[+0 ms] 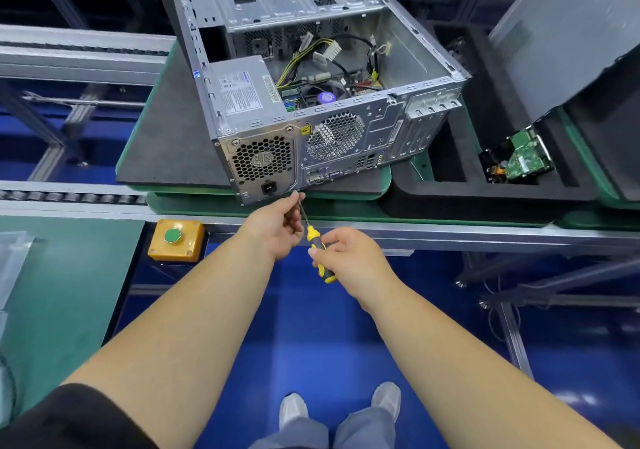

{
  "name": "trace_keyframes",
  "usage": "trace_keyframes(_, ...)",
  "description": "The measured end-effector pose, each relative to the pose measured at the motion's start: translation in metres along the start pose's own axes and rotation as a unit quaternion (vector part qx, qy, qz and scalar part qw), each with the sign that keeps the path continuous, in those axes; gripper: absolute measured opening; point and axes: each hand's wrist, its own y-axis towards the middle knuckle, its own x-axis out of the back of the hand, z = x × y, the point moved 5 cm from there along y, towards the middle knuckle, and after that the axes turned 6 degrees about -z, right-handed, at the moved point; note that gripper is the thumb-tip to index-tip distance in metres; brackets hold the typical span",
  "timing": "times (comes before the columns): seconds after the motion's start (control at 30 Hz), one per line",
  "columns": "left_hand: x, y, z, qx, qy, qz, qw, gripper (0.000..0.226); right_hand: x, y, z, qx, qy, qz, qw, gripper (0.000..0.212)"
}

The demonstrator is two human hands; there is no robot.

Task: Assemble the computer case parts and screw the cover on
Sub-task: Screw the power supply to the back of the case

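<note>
On dark matting (166, 143) lay an open grey metal computer case (311, 78); left hand (277, 227) pinched the shaft and right hand (349, 258) gripped the handle of a yellow-and-black screwdriver (317, 247).

Computer case (311, 78) on pad (166, 143); foam tray (485, 192) right; button box (176, 240) front-left.

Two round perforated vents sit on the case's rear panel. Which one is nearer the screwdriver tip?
The dark power supply vent, above the power socket at the panel's left. The silver fan grille sits farther right of the screwdriver tip.
</note>
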Motion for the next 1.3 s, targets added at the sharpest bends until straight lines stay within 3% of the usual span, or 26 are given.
trace_keyframes(0.4,0.003,0.004,-0.006,-0.031,0.021,-0.005,0.999,0.012,-0.003,0.003,-0.003,-0.006,0.006,-0.017,1.0,0.019)
trace_keyframes(0.57,0.003,0.003,-0.006,-0.04,0.029,0.013,0.999,0.015,-0.01,0.005,-0.005,-0.018,0.033,0.01,0.999,0.012)
trace_keyframes(0.7,0.003,0.0,-0.006,-0.05,0.035,0.052,0.997,0.019,-0.018,0.004,-0.008,-0.052,0.06,0.016,0.997,0.018)
trace_keyframes(0.83,0.003,-0.001,-0.006,-0.057,0.032,0.052,0.997,0.02,-0.023,0.007,-0.008,-0.155,0.133,-0.003,0.979,0.02)
trace_keyframes(1.1,0.004,-0.005,-0.003,-0.056,0.056,0.063,0.995,0.017,-0.024,0.008,-0.011,-0.166,0.19,-0.01,0.968,0.014)
trace_keyframes(1.3,0.006,-0.005,-0.005,-0.073,0.066,0.041,0.994,0.011,-0.025,0.006,-0.009,-0.211,0.176,-0.012,0.961,0.043)
